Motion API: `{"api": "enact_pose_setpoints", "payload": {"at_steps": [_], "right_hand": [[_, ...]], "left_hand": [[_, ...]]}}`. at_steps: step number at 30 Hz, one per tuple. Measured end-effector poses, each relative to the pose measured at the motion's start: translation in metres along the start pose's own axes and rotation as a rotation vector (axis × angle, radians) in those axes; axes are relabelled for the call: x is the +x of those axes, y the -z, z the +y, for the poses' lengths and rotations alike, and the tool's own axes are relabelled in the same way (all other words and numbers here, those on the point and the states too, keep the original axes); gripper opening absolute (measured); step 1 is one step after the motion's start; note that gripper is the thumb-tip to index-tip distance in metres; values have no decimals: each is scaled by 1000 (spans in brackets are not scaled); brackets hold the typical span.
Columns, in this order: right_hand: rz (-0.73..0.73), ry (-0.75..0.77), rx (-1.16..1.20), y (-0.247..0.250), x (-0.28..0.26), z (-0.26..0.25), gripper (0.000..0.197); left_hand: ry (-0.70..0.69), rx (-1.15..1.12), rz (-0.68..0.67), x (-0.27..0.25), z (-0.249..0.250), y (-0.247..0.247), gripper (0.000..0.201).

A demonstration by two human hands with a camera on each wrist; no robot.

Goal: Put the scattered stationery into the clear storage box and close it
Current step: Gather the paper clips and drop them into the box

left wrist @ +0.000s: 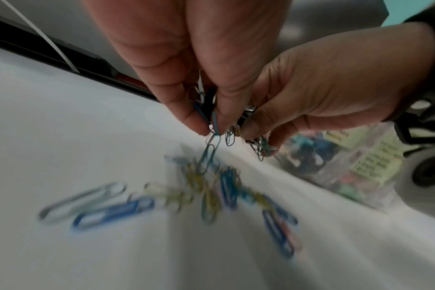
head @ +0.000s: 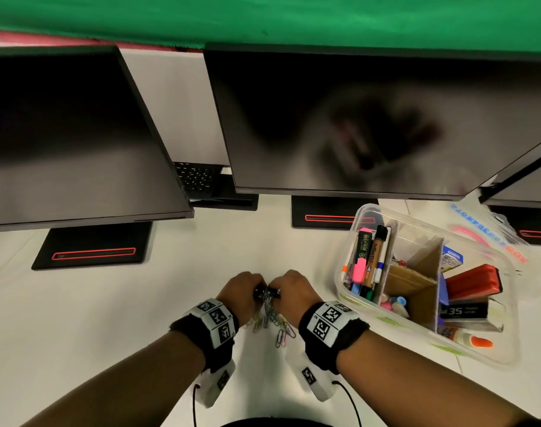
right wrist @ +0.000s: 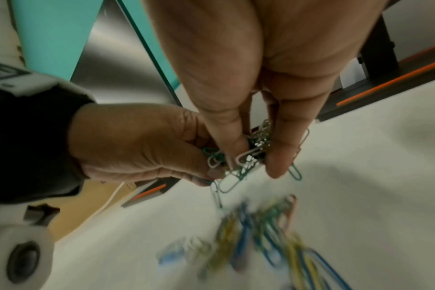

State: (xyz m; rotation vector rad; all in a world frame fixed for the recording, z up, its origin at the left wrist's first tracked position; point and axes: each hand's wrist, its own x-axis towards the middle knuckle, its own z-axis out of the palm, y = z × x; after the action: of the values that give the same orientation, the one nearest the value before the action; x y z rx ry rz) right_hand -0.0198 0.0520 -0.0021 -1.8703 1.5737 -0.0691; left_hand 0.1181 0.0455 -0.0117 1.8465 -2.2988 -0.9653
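Both hands meet at the middle of the white table, just above a heap of coloured paper clips (head: 273,323). My left hand (head: 243,291) pinches a tangled bunch of clips (left wrist: 212,135) between thumb and fingers, with some dangling down. My right hand (head: 293,290) pinches another bunch of clips (right wrist: 249,160) right beside it. More loose clips (left wrist: 211,198) lie blurred on the table below, seen too in the right wrist view as loose clips (right wrist: 261,235). The clear storage box (head: 349,291) stands open to the right, holding markers (head: 366,260), a red stapler (head: 472,282) and a glue bottle (head: 469,339).
Three dark monitors (head: 340,124) stand along the back, their black bases (head: 93,246) on the table. The box's clear lid (head: 491,232) lies behind the box at the right. A keyboard (head: 198,177) shows between the monitors.
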Motion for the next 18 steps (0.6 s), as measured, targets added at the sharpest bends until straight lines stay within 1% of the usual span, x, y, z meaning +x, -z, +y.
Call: {"api": "enact_pose_setpoints", "payload": {"at_steps": [5, 8, 10, 12, 15, 18], "right_hand": [[137, 47, 18, 35, -6, -14, 28], [182, 65, -3, 54, -10, -17, 25], [184, 65, -32, 60, -12, -16, 24], [155, 55, -55, 60, -16, -14, 23], [79, 53, -98, 56, -24, -7, 25], [62, 57, -96, 59, -29, -3, 23]], "left_hand": [[-45, -21, 84, -1, 21, 39, 22], [-63, 0, 101, 1, 35, 57, 20], [-70, 27, 99, 3, 43, 61, 20], [-63, 58, 77, 1, 48, 57, 22], [-28, 92, 15, -4, 55, 42, 23], [6, 87, -2, -9, 61, 36, 24]]}}
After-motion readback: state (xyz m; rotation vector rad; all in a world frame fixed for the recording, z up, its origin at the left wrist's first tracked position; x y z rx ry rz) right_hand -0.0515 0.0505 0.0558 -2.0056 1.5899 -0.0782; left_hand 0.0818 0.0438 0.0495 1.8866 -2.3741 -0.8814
